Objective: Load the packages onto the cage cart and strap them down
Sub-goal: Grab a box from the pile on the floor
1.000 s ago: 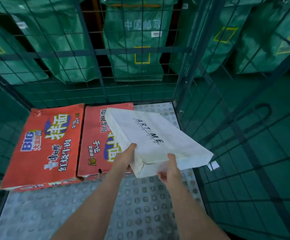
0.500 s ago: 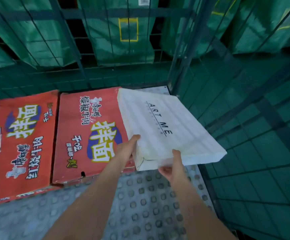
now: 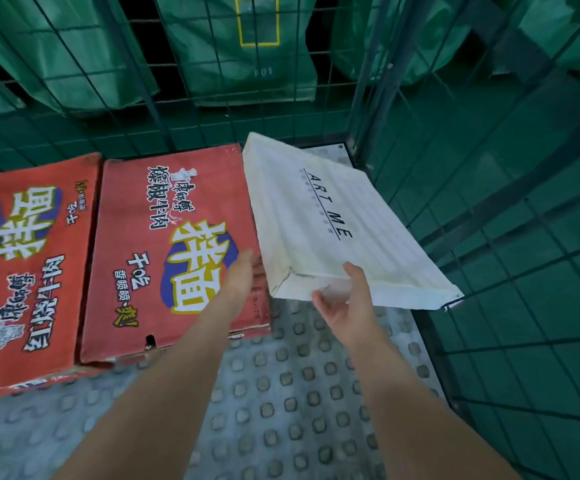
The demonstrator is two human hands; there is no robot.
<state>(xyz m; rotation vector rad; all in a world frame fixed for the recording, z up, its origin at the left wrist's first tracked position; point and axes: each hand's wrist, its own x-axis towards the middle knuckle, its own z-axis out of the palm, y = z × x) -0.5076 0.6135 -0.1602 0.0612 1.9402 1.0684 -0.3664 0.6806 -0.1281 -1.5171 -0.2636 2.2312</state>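
Note:
A flat white box (image 3: 330, 216) printed "ART ME" tilts above the back right corner of the cage cart floor (image 3: 281, 410). My right hand (image 3: 344, 299) grips its near edge, thumb on top and fingers underneath. My left hand (image 3: 243, 271) lies with straight fingers against the box's left side, over the nearer red carton. Two red noodle cartons (image 3: 164, 244) (image 3: 22, 258) lie flat side by side on the cart floor to the left of the white box.
The cart's green wire mesh walls (image 3: 489, 237) close in at the back and right. Green mail sacks (image 3: 247, 50) hang behind the back mesh. The studded grey floor in front of the cartons is bare.
The white box has gone further back and lower into the cart's right corner. My left hand has slipped off its corner and now lies straight along its side. The view has moved closer.

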